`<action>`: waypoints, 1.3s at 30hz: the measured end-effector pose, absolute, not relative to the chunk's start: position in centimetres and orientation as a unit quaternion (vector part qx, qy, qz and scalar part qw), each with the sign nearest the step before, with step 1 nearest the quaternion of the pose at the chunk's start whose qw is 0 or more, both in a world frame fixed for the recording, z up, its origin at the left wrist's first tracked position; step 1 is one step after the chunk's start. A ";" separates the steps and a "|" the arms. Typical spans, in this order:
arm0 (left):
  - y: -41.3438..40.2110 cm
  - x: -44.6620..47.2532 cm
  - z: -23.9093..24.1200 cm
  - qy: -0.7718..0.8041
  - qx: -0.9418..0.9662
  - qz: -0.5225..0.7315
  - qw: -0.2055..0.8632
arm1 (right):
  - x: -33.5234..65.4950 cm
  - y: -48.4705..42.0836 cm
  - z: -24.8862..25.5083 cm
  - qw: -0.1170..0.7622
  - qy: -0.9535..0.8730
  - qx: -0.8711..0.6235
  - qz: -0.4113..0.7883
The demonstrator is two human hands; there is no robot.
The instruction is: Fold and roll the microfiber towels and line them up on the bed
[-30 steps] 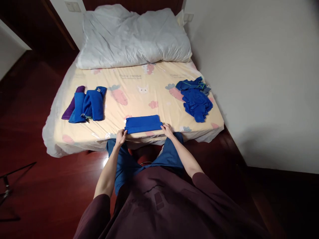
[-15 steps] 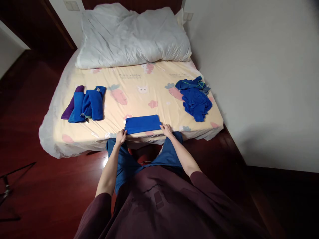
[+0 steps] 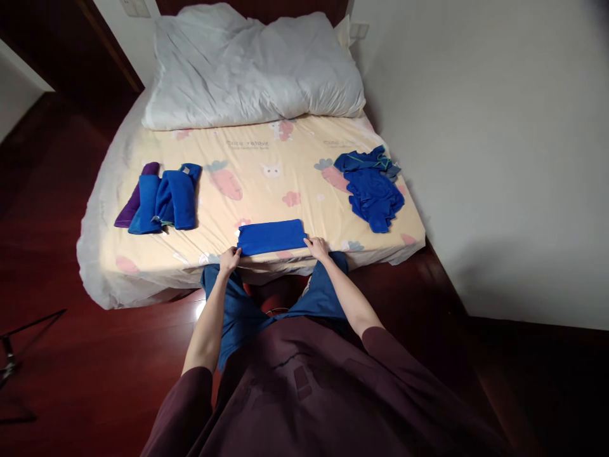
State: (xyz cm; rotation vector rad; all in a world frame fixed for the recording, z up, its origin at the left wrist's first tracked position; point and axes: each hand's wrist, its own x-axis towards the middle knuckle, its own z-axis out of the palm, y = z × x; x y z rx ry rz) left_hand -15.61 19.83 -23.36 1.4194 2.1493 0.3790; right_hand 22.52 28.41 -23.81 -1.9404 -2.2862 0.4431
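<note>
A blue towel [image 3: 272,237], folded into a flat rectangle, lies at the near edge of the bed [image 3: 266,155]. My left hand [image 3: 230,260] pinches its near left corner. At the right end, my right hand [image 3: 316,247] grips the near corner between thumb and fingers. To the left lie folded blue towels [image 3: 184,200] beside a purple folded one [image 3: 136,202]. A crumpled heap of blue cloths [image 3: 375,197], one with green edging, rests on the right side of the bed.
A rumpled white quilt [image 3: 257,66] is bunched at the head of the bed. A wall [image 3: 490,139] runs close along the right side. On the dark red floor at the left stands part of a black metal stand [image 3: 9,355].
Almost nothing differs. Both hands still hold the near corners of the folded blue towel, and the view has shifted very slightly.
</note>
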 end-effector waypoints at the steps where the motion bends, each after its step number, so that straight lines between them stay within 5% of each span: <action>1: 19.9 -15.5 -23.3 0.797 0.523 0.143 0.267 | 22.4 28.5 -23.8 0.054 -0.751 -0.641 0.149; 11: 15.5 -17.5 -22.1 0.799 0.511 0.254 0.187 | 26.1 27.8 -21.9 0.108 -0.636 -0.748 0.153; 18: 13.8 -16.7 -20.6 0.669 0.693 0.246 0.104 | 24.8 26.0 -20.4 0.240 -0.771 -0.574 0.141; 28: 18.2 -13.7 -21.9 0.637 0.754 0.101 0.124 | 19.1 26.2 -20.9 0.066 -0.888 -0.426 0.160; 39: 19.3 -14.4 -22.2 0.642 0.756 0.080 0.099 | 19.3 27.2 -22.0 0.061 -0.861 -0.493 0.113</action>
